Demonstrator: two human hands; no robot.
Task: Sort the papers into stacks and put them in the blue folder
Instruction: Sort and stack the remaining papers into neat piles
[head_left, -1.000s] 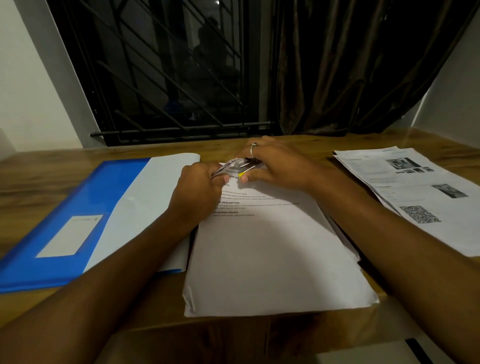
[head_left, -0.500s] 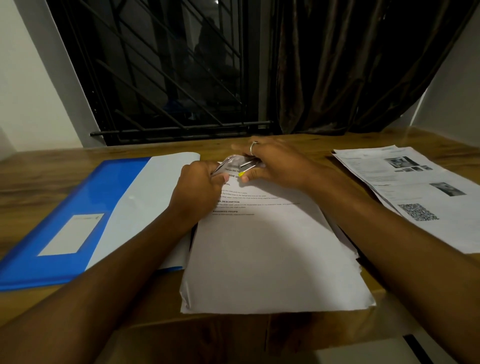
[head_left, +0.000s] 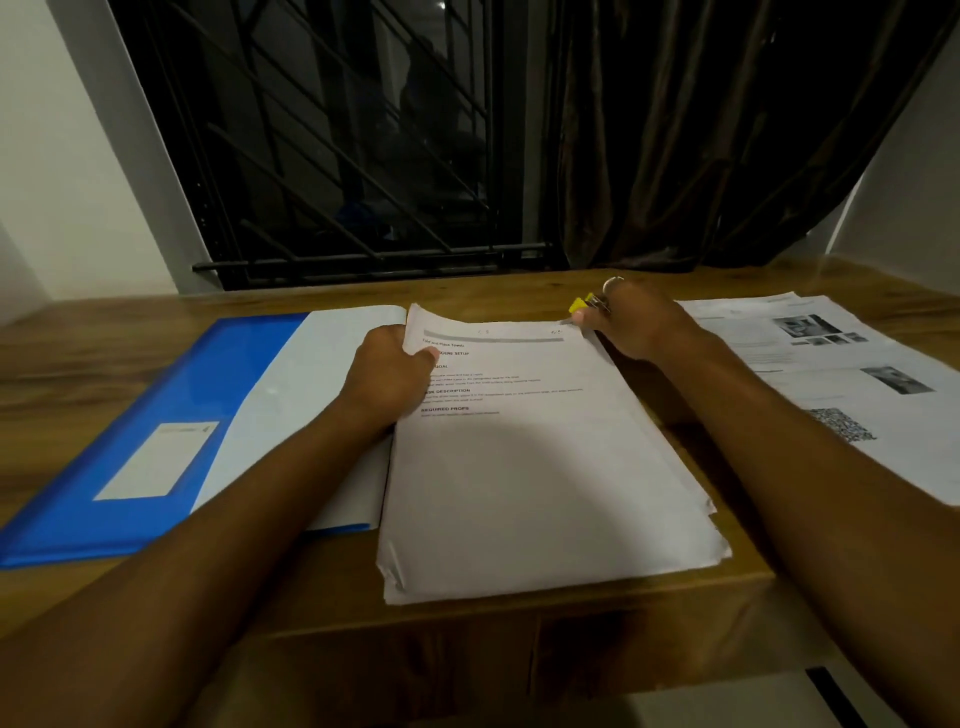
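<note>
A thick stack of printed papers (head_left: 540, 478) lies in the middle of the wooden desk, its near edge at the desk's front. My left hand (head_left: 387, 376) grips the stack's upper left edge, thumb on top of the first sheet. My right hand (head_left: 636, 325) is off the stack's top right corner and pinches a yellow binder clip (head_left: 584, 305) in its fingers. The blue folder (head_left: 156, 431) lies open to the left, with white sheets (head_left: 306, 405) on its right half; the stack overlaps these a little.
A second spread of printed sheets with photos and a QR code (head_left: 852, 384) lies at the right of the desk (head_left: 519, 286). A barred window and a dark curtain stand behind the desk. The desk's front edge is just below the stack.
My right hand has pulled the yellow clip off the top of the stack and moved right with it. My left hand has shifted left to the stack's edge, uncovering the page heading.
</note>
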